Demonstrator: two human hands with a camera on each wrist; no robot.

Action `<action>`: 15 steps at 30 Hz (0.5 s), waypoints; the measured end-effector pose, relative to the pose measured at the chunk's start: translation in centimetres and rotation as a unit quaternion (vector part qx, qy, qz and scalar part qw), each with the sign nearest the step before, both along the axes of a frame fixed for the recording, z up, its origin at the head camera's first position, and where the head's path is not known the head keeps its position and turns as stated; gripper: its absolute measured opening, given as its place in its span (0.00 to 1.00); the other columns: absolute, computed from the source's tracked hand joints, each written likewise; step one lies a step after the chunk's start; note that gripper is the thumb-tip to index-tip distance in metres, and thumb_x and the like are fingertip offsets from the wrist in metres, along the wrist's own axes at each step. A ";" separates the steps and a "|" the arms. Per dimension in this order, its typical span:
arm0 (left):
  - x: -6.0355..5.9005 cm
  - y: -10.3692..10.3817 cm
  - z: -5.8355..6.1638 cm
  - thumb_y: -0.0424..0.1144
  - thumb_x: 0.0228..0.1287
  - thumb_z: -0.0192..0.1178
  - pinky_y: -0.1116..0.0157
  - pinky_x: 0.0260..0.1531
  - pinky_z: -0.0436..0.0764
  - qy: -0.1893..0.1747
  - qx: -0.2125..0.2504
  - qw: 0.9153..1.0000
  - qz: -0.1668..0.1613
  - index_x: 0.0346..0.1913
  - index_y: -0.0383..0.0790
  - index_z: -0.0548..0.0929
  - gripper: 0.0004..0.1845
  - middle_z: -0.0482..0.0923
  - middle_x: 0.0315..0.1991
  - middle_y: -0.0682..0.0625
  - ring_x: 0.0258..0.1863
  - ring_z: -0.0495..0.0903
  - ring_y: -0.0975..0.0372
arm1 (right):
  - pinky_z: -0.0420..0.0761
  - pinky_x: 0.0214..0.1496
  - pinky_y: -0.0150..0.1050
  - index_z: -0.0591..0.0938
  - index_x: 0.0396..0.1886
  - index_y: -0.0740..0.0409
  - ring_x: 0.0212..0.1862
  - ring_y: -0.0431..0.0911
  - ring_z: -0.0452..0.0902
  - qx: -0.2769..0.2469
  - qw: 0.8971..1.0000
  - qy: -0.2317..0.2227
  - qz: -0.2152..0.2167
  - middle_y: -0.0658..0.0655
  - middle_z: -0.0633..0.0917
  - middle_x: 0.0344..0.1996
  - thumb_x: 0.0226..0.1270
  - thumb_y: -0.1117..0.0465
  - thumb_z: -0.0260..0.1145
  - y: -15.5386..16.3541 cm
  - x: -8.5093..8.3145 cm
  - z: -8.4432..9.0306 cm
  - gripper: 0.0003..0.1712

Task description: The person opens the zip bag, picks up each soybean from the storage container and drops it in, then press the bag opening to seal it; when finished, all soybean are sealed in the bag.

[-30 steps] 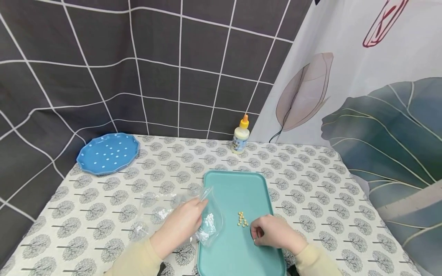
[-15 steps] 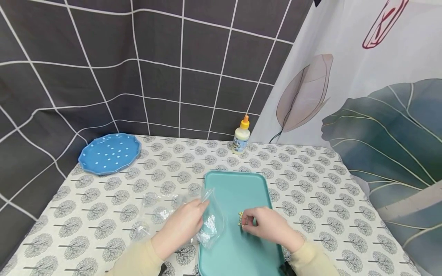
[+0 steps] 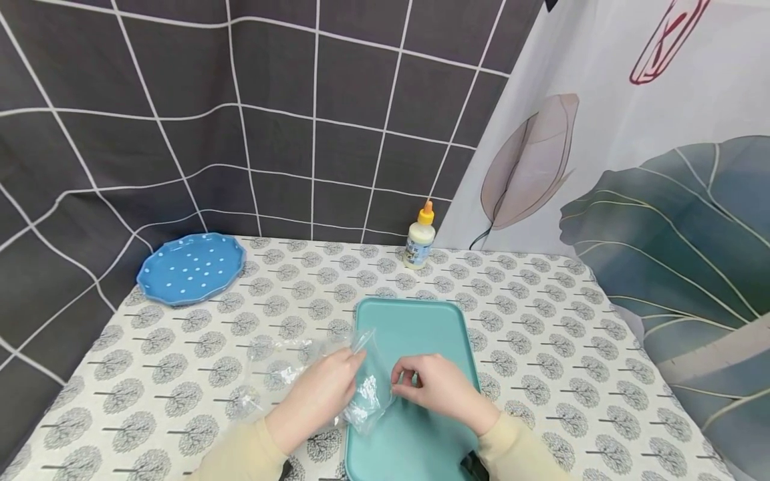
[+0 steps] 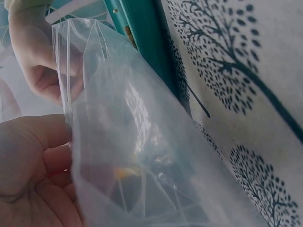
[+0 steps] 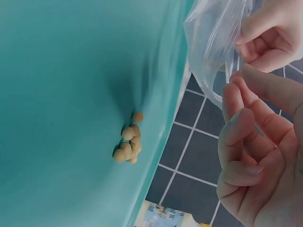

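Left hand point(image 3: 315, 394): on the counter point(image 3: 541, 321) at the tray's left edge, fingers and thumb pinching the rim of the bag point(image 3: 367, 384) and holding its mouth up; the left wrist view shows the film point(image 4: 142, 142) pinched against the thumb.

Right hand point(image 3: 439, 391): over the tray point(image 3: 415, 321), fingertips drawn together just at the bag's mouth. The right wrist view shows its fingers point(image 5: 241, 142) curled and close to the bag's rim point(image 5: 213, 42); whether they hold anything cannot be told.

Bag: clear plastic, crumpled, lying partly on the counter and partly over the tray's left rim, mouth toward the right hand.

Beans point(image 5: 129, 139): small pale yellow cluster lying on the tray, seen only in the right wrist view; hidden beneath the right hand in the head view.

Tray: teal, rectangular, on the counter in front of the person.

Plate point(image 3: 191, 267): blue with white dots, far left corner of the counter, well apart from the hands.

Bottle point(image 3: 419, 237): white with orange cap, upright at the counter's back edge, beyond the tray.

Counter: covered with a tree-print cloth.
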State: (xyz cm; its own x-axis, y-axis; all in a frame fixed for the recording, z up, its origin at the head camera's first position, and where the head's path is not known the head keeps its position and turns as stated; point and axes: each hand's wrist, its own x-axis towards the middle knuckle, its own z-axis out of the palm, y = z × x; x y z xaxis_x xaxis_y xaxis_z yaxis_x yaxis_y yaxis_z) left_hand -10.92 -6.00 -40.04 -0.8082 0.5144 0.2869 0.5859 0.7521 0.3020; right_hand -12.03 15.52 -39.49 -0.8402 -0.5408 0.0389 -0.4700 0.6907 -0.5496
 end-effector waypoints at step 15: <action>0.0 0.0 0.1 0.27 0.51 0.66 0.70 0.33 0.85 0.001 0.004 1.000 -0.004 0.52 0.26 0.78 0.23 0.83 0.39 0.41 0.33 0.82 0.58 | 0.73 0.21 0.27 0.82 0.27 0.48 0.20 0.32 0.68 -0.023 0.998 -0.015 -0.059 0.39 0.78 0.20 0.57 0.61 0.70 2.6 -0.8 -0.5 0.04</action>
